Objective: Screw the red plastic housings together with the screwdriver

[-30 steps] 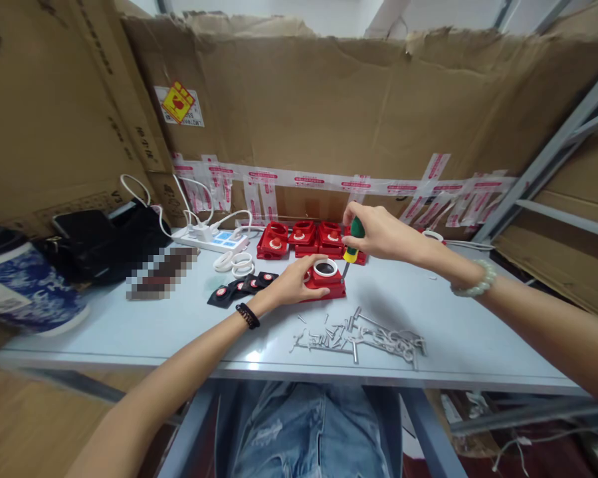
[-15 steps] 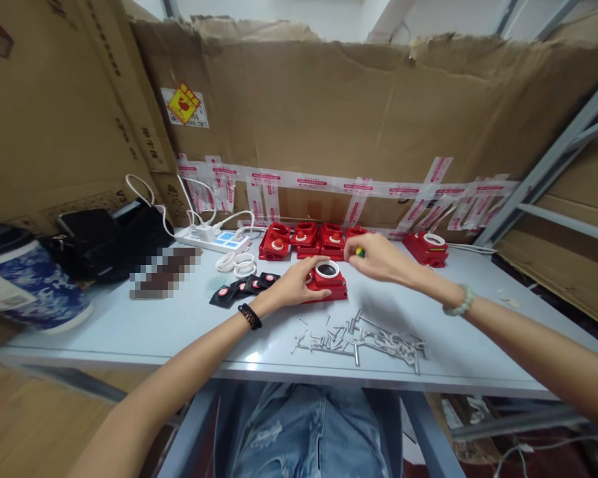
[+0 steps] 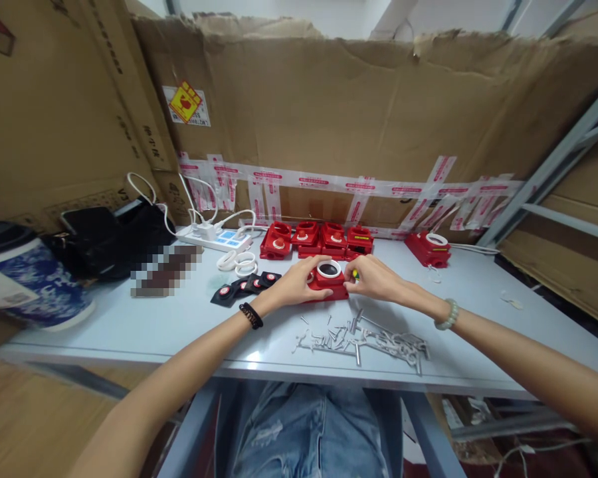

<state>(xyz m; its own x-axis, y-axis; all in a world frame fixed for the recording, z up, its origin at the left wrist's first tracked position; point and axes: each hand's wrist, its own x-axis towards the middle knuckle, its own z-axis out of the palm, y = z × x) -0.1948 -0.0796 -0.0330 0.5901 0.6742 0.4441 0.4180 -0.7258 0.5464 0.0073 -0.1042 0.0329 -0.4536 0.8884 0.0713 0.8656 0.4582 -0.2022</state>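
Two bare grips share one red housing (image 3: 337, 290), which lies on the surface (image 3: 179, 332) in front of the person. The left grip (image 3: 295, 281) is curled round its left side, thumb in front and fingers behind. The right grip (image 3: 376, 280), at its right end, pinches a yellow-and-green handle (image 3: 355, 273), likely a screwdriver's; its tip is hidden, so contact there cannot be told. A white ring (image 3: 329, 275) already sits on top of this housing; how far the work at its right end has got is covered by the fingers. Nearer the person lie loose screws (image 3: 335, 336), apparently unused, and to the left four black pads (image 3: 244, 288) and some loose white rings (image 3: 246, 273). Farther back, a row of four red units (image 3: 306, 249) shows no such large ring on top, so these look less far along, while a separate red unit (image 3: 423, 249) at the far right carries one and looks at least as advanced
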